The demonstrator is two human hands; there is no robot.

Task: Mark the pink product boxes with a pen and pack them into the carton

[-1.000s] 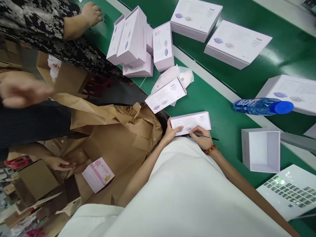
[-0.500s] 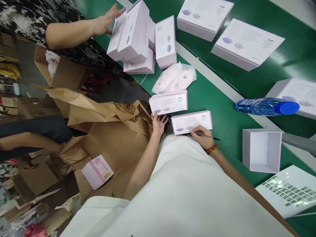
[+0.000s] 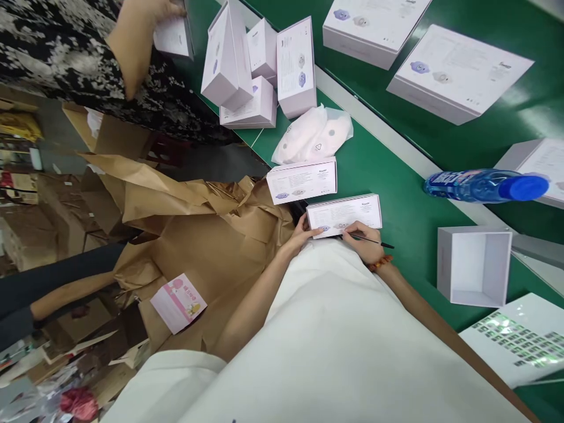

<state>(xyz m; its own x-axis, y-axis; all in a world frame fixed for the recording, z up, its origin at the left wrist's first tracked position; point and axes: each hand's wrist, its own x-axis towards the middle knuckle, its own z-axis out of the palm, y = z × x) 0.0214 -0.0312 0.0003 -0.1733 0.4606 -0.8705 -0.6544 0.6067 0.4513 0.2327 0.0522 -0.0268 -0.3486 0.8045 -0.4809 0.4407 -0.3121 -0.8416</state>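
The person's left hand (image 3: 304,234) has a closed grip on the near end of a long white product box (image 3: 343,215), with its fingers curled over the box's lower edge. The box lies flat on the green surface (image 3: 396,147), directly in front of the person's white-clothed torso (image 3: 317,335). The right hand (image 3: 363,244) rests on the box's lower edge, its grip clenched around a slim black pen (image 3: 370,239), whose tip lies on the box's printed face. A beaded bracelet (image 3: 379,262) circles that wrist.

A second white box (image 3: 302,181) lies just beyond the first, beside a pair of white wrapped pouches (image 3: 312,136). Further up stands a cluster of white boxes (image 3: 238,70). A co-worker's hand (image 3: 163,9), beside a floral garment (image 3: 57,59), grips a small white box (image 3: 174,36) at the upper left. Another person's bare forearm (image 3: 74,299) reaches over crumpled brown kraft paper (image 3: 189,247), on which lies a pink printed card (image 3: 178,302). To the right are a water bottle with a blue cap (image 3: 484,185) and an open white box tray (image 3: 473,267).
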